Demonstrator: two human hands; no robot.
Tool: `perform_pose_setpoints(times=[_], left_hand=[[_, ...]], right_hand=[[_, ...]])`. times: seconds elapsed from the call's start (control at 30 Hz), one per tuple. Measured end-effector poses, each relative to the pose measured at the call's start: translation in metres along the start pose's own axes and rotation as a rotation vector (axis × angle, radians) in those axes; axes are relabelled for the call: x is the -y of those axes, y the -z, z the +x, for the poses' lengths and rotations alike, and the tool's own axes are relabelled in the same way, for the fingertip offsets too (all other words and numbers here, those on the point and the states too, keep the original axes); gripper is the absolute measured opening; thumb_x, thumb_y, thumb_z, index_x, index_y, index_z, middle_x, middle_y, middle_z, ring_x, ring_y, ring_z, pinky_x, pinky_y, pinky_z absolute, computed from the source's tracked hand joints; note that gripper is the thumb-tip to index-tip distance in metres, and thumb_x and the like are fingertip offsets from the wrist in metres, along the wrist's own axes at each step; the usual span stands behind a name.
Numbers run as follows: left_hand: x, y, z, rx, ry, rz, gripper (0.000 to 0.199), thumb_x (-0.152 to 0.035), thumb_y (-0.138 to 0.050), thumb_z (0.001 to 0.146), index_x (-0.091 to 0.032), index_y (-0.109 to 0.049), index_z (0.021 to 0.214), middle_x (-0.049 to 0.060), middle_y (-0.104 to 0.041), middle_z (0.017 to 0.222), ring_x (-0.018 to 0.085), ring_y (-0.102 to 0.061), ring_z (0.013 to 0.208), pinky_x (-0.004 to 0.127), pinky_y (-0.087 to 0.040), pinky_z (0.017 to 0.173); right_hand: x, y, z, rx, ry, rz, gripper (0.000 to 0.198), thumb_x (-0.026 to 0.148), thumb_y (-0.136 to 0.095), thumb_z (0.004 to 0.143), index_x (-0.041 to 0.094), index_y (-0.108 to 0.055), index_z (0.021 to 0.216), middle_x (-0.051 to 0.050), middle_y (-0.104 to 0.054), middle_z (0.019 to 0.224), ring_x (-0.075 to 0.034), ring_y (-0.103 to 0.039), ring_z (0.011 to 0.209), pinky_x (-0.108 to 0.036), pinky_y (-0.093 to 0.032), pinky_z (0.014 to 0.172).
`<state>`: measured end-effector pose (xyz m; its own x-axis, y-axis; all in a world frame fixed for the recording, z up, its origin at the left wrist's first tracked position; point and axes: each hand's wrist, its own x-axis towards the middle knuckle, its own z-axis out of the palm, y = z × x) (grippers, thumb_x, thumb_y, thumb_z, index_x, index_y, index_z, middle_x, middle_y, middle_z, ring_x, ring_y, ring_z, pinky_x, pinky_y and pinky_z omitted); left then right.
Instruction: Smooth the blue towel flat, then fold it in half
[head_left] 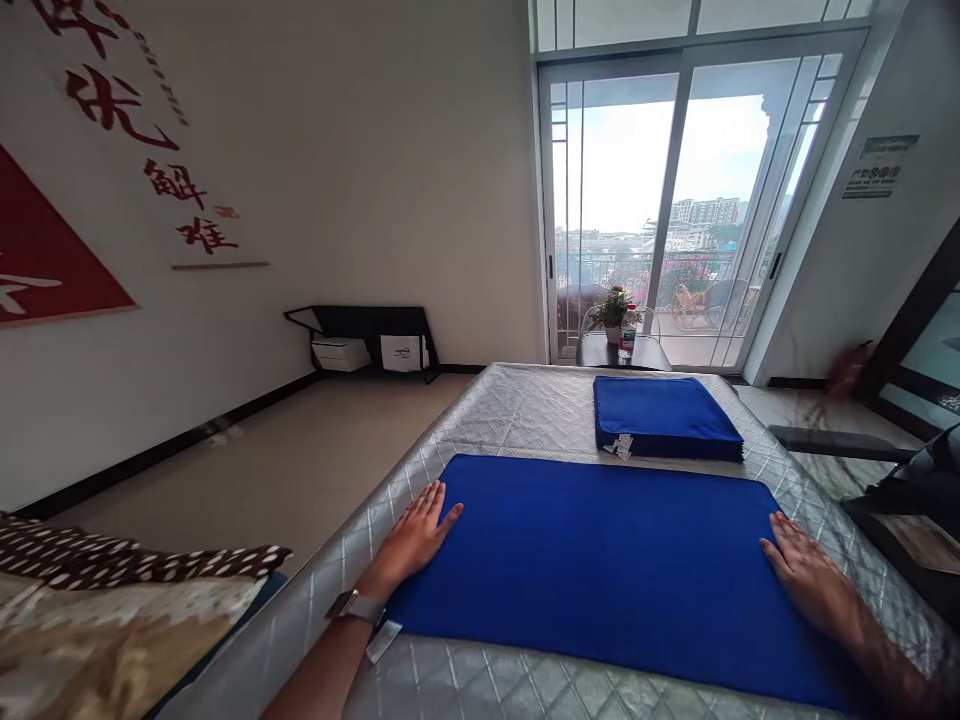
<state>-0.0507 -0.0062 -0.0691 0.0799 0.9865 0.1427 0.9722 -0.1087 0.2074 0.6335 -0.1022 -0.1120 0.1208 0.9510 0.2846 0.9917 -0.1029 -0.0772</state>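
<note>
Low in frame, our left hand (424, 530) and right hand (814, 580) lie flat, gripping nothing, on blue cloth (600, 570), likely soft; hold corners.

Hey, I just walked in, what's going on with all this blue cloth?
Someone's left hand and right hand rest open at opposite ends of a blue cloth, which lies spread flat on a quilted silver surface. Just beyond it sits a blue stack with white tags on its near side.
</note>
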Motion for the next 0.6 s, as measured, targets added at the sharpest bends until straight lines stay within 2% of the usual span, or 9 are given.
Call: perform_pose_setpoints(times=[0.13,0.33,0.47,0.6], left_hand=[[0.001,-0.002,0.001,0.022,-0.005,0.003,0.087,-0.067,-0.019,0.098,-0.001,-0.025,0.154,0.020,-0.022,0.162,0.031,-0.021,0.150,0.047,-0.021,0.121],[0.007,-0.010,0.004,-0.024,-0.016,0.006,0.081,-0.063,-0.023,0.099,-0.005,-0.028,0.154,0.019,-0.028,0.160,0.031,-0.023,0.149,0.048,-0.021,0.121],[0.008,-0.011,0.005,-0.026,-0.012,0.001,0.080,-0.063,-0.024,0.099,-0.005,-0.028,0.154,0.020,-0.026,0.161,0.030,-0.023,0.149,0.047,-0.021,0.121],[0.005,-0.006,0.004,-0.003,-0.014,0.001,0.083,-0.065,-0.024,0.098,-0.004,-0.028,0.154,0.020,-0.025,0.161,0.030,-0.022,0.150,0.047,-0.021,0.121]], right_hand=[[0.005,0.009,-0.003,0.008,0.029,-0.015,0.071,0.045,-0.018,0.094,0.002,-0.038,0.148,-0.019,-0.037,0.156,-0.027,-0.031,0.146,-0.050,-0.031,0.118],[0.012,0.019,-0.005,-0.016,0.043,0.001,0.067,0.047,-0.022,0.094,0.011,-0.045,0.146,-0.016,-0.045,0.152,-0.028,-0.035,0.144,-0.050,-0.032,0.117],[0.007,0.012,-0.004,-0.020,0.031,-0.010,0.070,0.048,-0.021,0.094,0.007,-0.040,0.148,-0.016,-0.040,0.155,-0.028,-0.033,0.145,-0.050,-0.032,0.117],[-0.002,0.000,-0.003,-0.022,0.082,-0.032,0.071,0.045,-0.019,0.094,0.003,-0.040,0.147,-0.019,-0.038,0.156,-0.029,-0.032,0.145,-0.052,-0.034,0.116]])
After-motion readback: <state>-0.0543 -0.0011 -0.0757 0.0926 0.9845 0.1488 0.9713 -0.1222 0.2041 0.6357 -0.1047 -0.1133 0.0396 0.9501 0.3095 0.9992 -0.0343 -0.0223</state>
